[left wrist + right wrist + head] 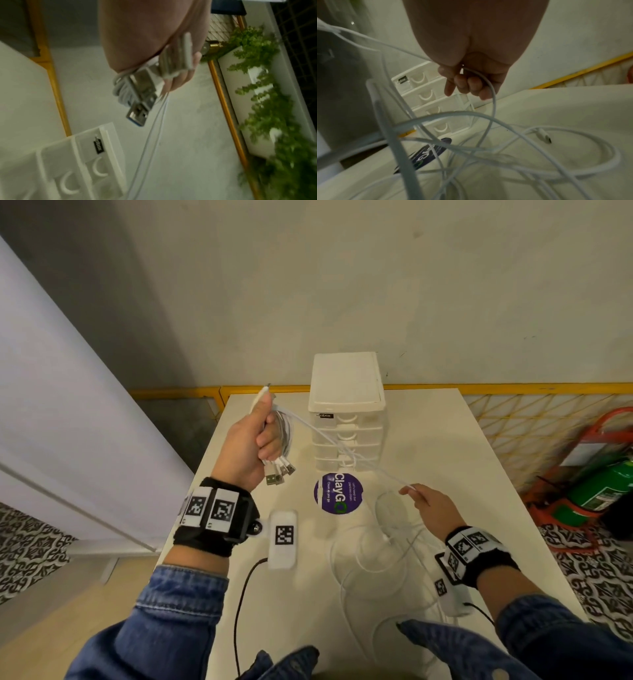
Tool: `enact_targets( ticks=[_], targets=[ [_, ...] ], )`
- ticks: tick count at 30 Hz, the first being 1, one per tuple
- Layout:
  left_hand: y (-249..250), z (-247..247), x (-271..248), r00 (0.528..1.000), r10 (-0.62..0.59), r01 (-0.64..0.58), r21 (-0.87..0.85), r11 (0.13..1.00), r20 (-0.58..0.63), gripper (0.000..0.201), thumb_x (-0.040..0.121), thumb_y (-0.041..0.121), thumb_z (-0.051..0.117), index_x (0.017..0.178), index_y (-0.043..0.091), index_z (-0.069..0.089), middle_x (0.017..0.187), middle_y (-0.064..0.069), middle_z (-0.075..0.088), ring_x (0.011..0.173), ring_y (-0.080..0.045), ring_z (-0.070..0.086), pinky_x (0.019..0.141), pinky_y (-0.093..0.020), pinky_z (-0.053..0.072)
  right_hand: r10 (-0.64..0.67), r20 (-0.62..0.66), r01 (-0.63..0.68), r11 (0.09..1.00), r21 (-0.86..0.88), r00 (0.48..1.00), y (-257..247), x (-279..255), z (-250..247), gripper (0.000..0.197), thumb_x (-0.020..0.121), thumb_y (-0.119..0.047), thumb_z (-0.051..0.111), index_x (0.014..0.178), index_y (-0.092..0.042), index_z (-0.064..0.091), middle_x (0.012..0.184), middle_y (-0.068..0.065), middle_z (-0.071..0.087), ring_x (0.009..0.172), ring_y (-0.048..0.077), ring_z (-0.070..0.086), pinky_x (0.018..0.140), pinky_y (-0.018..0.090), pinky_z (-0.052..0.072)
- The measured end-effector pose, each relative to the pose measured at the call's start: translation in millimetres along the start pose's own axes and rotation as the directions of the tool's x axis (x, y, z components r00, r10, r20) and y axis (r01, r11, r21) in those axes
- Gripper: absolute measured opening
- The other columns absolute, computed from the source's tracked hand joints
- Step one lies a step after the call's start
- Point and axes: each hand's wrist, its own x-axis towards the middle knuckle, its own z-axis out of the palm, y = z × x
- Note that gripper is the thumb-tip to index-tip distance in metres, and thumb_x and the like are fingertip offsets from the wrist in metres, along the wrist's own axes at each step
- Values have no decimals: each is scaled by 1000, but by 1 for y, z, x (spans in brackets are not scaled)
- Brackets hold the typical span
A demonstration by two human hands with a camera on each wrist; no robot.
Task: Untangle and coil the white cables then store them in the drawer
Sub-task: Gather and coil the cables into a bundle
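Note:
My left hand (255,436) is raised over the table's left side and grips a bundle of coiled white cables (283,436); their USB plugs (278,472) hang below the fist. In the left wrist view the plugs (139,102) stick out under my fingers. A white strand (346,451) runs from that bundle across the front of the drawer unit to my right hand (423,501), which pinches it. In the right wrist view my right hand's fingers (471,83) curl round the strand (493,97). Loose white cable loops (380,556) lie tangled on the table below. The white drawer unit (346,392) stands at the back, drawers closed.
The white table (445,440) carries a round purple sticker (338,493) in front of the drawers. A yellow rail (513,388) runs behind the table. A green cylinder in a red stand (596,484) sits on the floor to the right. A white partition (51,405) stands at left.

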Motion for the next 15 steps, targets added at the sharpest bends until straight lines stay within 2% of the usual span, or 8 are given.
enact_targets(
  ticks=[2,4,6,8,10,12,14,15],
  targets=[
    [-5,1,-1,1000,-5,5,119,993,-5,36,100,32,39,67,15,42,38,8,32,29,-6,26,31,-16,27,17,12,-16,1000,-26,1000,-5,1,0,31,97,-15,40,124,-14,54,117,11,59,103,25,55,94,32,41],
    [-13,6,-2,998,-50,43,188,981,33,35,98,29,42,66,14,42,38,7,32,29,-7,25,31,-17,25,-25,-18,26,1000,18,1000,-23,1,0,50,91,-2,45,138,-12,37,123,14,50,116,25,49,102,26,33],
    [-21,13,-3,993,-93,74,231,970,73,36,97,29,44,65,13,44,37,6,32,28,-8,25,31,-17,24,-146,-104,154,986,70,984,-51,2,-3,66,83,5,48,143,-12,26,139,11,39,130,21,38,105,25,27],
    [-25,19,-3,989,-111,83,260,962,95,36,97,29,45,64,13,45,36,6,32,27,-8,24,31,-16,24,-282,-90,291,951,106,955,-78,3,-7,66,83,5,48,143,-16,29,143,2,37,132,14,33,108,24,24],
    [-25,21,-2,990,-103,72,267,961,101,36,97,29,45,65,12,46,35,6,33,27,-8,24,30,-15,23,-353,54,340,925,167,934,-98,1,-6,52,87,2,47,135,-18,45,136,-3,47,125,9,41,105,20,29],
    [-23,19,0,993,-80,56,246,968,90,36,97,28,45,65,11,48,35,5,33,26,-8,25,31,-15,23,-352,157,304,915,266,923,-103,-2,1,34,91,-5,49,122,-16,59,120,4,64,108,8,58,94,17,42],
    [-22,13,0,997,-58,44,231,972,52,36,97,27,45,66,10,50,35,5,33,26,-8,25,31,-15,23,-324,161,250,899,359,932,-102,-4,8,29,93,-9,50,119,-12,62,101,4,70,85,3,64,81,17,47],
    [-22,10,0,998,-50,41,240,970,30,36,97,27,45,67,10,51,35,4,33,26,-8,25,31,-15,22,-313,139,243,895,373,939,-101,-5,9,29,92,-10,52,119,-11,62,99,1,70,84,1,64,81,17,46]
  ],
)
